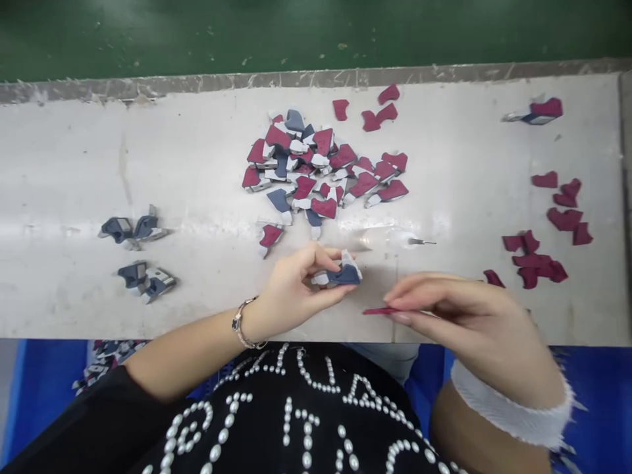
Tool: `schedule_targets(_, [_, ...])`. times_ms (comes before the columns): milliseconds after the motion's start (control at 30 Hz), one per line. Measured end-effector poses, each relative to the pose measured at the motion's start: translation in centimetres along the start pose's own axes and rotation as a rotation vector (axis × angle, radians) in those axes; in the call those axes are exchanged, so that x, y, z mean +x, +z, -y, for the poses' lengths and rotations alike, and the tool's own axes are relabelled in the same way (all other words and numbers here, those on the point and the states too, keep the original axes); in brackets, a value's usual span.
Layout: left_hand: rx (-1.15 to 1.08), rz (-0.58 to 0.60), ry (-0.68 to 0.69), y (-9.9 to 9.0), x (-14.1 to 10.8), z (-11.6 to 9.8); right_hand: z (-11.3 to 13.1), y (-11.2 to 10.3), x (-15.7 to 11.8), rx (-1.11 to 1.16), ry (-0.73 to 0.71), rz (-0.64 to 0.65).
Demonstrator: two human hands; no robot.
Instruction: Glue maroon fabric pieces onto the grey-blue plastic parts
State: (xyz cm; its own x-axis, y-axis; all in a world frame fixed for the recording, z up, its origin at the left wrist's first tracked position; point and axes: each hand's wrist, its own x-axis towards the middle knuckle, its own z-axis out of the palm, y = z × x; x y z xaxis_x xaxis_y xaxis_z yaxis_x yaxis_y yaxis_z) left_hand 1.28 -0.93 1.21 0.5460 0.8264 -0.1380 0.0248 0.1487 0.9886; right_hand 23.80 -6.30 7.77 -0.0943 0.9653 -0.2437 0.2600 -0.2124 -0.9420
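Note:
My left hand (pixel 301 286) pinches a navy-and-white shoe upper piece (pixel 343 273) between thumb and fingers. My right hand (pixel 459 309) is close to its right side, with thumb and fingertips closed on a thin maroon fabric piece (pixel 380 311), which mostly shows as an edge. A heap of maroon, navy and white pieces (pixel 316 164) lies on the white work surface (pixel 197 164), farther from me than both hands. Loose maroon cutouts (pixel 548 253) are scattered to the right of my right hand.
Navy-and-grey pieces (pixel 133 230) lie in small groups at the left. A joined piece (pixel 540 112) sits at the far right, and a small metal pin (pixel 422 241) lies near my hands. Beyond the scuffed far edge runs a green belt (pixel 316 33). A blue bin (pixel 44 395) stands below the near edge.

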Motion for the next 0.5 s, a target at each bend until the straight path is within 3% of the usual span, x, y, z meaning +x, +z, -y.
schedule_targets(100, [0.062,-0.024,0.089,0.1,0.0,0.5,-0.1,2.3,1.3,0.077,0.159,0.036])
schedule_targets(200, [0.11,-0.054,0.209,0.2,0.1,0.9,-0.2,3.0,2.2,0.068,0.247,0.027])
schedule_targets(500, [0.071,-0.011,0.231,0.0,0.3,1.0,-0.2,2.9,2.8,0.062,0.216,-0.033])
